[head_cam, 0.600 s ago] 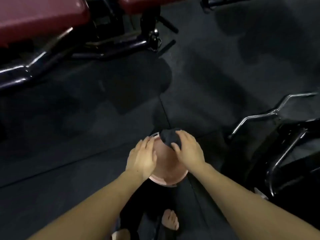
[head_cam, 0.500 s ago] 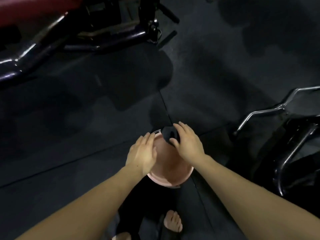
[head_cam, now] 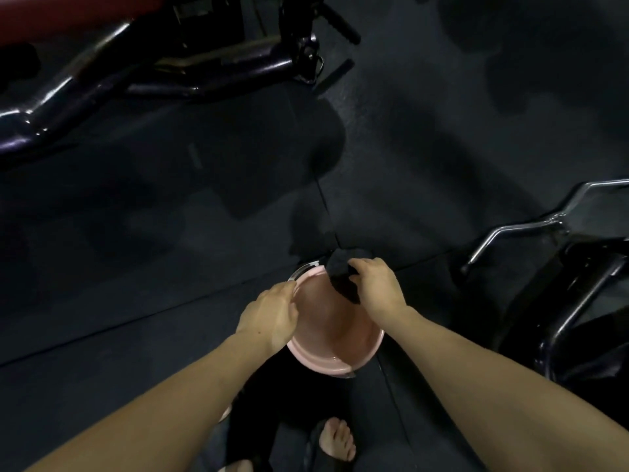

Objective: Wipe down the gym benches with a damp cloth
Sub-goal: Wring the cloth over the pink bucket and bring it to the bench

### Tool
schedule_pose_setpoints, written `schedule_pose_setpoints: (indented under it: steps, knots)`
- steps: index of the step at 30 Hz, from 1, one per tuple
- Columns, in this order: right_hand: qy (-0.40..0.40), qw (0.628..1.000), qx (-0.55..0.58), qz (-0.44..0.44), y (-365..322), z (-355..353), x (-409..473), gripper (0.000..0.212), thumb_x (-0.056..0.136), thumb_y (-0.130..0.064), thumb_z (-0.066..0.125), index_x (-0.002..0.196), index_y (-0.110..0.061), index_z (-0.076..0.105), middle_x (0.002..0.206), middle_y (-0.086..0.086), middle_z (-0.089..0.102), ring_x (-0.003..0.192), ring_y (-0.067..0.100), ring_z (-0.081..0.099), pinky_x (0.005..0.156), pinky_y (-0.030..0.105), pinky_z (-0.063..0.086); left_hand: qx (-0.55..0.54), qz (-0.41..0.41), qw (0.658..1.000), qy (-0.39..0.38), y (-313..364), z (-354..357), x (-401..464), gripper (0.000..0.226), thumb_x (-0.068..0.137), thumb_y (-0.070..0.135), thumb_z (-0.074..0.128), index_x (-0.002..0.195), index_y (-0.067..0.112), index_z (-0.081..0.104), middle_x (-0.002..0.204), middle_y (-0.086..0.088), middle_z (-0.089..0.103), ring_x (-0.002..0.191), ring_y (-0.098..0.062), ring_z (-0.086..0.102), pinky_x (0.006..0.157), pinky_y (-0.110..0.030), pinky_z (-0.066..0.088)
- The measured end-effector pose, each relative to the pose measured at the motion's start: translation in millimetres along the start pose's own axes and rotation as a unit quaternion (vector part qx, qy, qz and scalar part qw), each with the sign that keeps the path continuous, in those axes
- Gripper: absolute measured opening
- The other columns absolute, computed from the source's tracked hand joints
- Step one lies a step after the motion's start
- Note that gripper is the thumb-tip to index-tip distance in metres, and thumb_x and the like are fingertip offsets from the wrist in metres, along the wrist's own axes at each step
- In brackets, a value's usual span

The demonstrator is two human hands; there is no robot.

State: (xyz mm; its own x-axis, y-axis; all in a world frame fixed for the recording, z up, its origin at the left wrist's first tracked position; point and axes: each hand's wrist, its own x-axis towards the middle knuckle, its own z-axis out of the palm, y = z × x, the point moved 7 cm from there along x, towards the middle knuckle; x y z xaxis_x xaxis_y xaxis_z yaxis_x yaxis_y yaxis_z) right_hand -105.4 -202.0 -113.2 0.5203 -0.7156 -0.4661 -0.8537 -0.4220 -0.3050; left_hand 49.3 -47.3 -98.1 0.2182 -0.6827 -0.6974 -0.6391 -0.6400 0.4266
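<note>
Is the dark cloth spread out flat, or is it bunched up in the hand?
Bunched up. The right hand grips the dark cloth in a crumpled wad over the far rim of the pink bucket, with one end hanging down inside.

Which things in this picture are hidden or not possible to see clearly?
- Left hand fingertips, head view: curled over the bucket rim.
- Cloth: dark, partly under the right hand; dampness unclear.
- Red bench: cut by the top edge.
- Water level: too dim to tell.
</note>
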Motion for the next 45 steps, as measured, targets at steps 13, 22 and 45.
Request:
schedule_pose_setpoints:
  steps: [13, 22, 45]
  knots:
    - [0.105, 0.972, 0.209, 0.019, -85, -157, -95, 0.029, 0.099, -0.017, 0.065, 0.126, -0.026, 0.07, 0.118, -0.012, 0.068, 0.112, 0.01, 0.061, 0.1, 0.029, 0.049, -0.185, -0.052, 0.975, 0.114, 28, -107, -129, 0.049, 0.105, 0.021, 0.044, 0.154, 0.022, 0.039, 0.155, 0.0, 0.045, 0.14, -0.018, 0.044, 0.113, -0.035, 0.039]
    - [0.104, 0.917, 0.384, -0.033, -249, -317, -200, 0.02, 0.102, -0.02, 0.06, 0.118, -0.031, 0.064, 0.116, -0.011, 0.069, 0.111, 0.007, 0.065, 0.098, 0.039, 0.055, -0.322, -0.01, 0.92, 0.222, 52, -264, -304, 0.042, 0.106, 0.023, 0.048, 0.148, 0.026, 0.047, 0.147, 0.009, 0.052, 0.134, -0.007, 0.048, 0.113, -0.029, 0.039]
    - [-0.019, 0.867, 0.457, -0.199, -660, -434, -297, 0.02, 0.105, -0.017, 0.062, 0.122, -0.026, 0.066, 0.116, 0.0, 0.075, 0.111, 0.019, 0.071, 0.096, 0.045, 0.058, -0.467, -0.043, 0.806, 0.36, -107, -501, -569, 0.048, 0.105, 0.049, 0.045, 0.151, 0.032, 0.044, 0.149, 0.011, 0.05, 0.134, -0.002, 0.047, 0.106, -0.02, 0.035]
